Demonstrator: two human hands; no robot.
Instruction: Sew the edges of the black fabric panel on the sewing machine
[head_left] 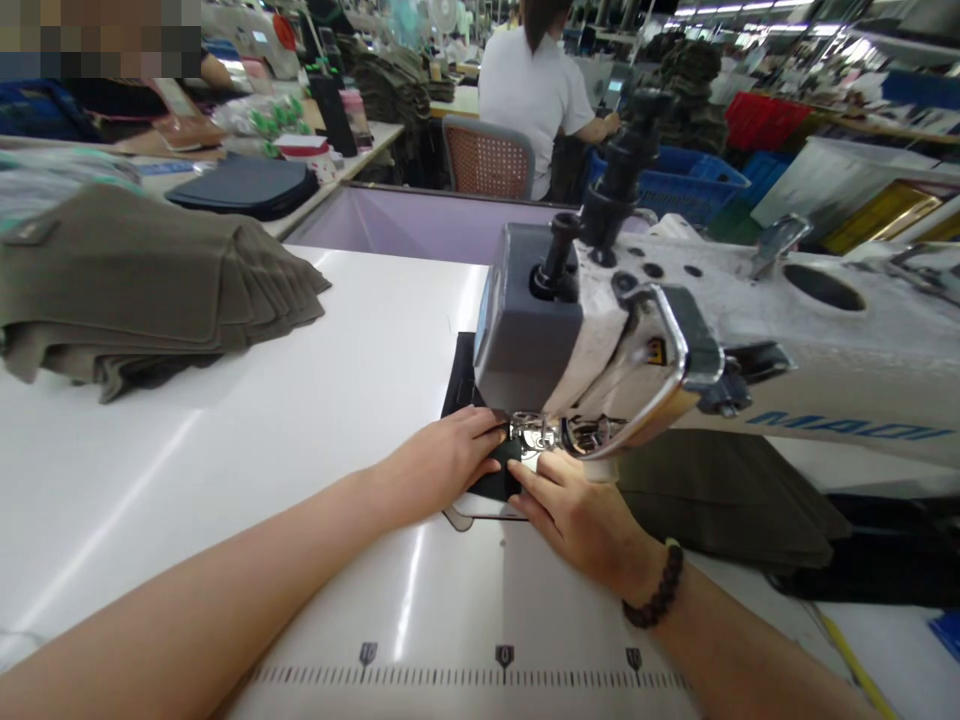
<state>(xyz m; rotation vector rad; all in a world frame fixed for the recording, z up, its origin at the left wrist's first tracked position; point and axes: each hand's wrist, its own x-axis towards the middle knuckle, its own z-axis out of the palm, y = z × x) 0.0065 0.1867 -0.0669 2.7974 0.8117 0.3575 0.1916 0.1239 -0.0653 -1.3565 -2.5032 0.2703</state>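
Observation:
A narrow black piece of fabric (496, 484) lies under the presser foot (536, 432) of a white and grey sewing machine (529, 330). Its far end shows behind the machine head. My left hand (450, 455) is on the fabric's left side, fingers together and bent down onto it close to the foot, thumb nearer me. From the right, my right hand (581, 515) holds the fabric's near edge with index finger and thumb, the other fingers curled beside the foot. The needle point is hidden.
Stacked olive-brown fabric pieces (150, 270) lie at the left of the white table (315, 560). More brown pieces (720, 490) sit under the machine arm. A ruler scale (465, 678) marks the front edge. Beyond, a seated person (521, 90) in white works near a blue basket (690, 185).

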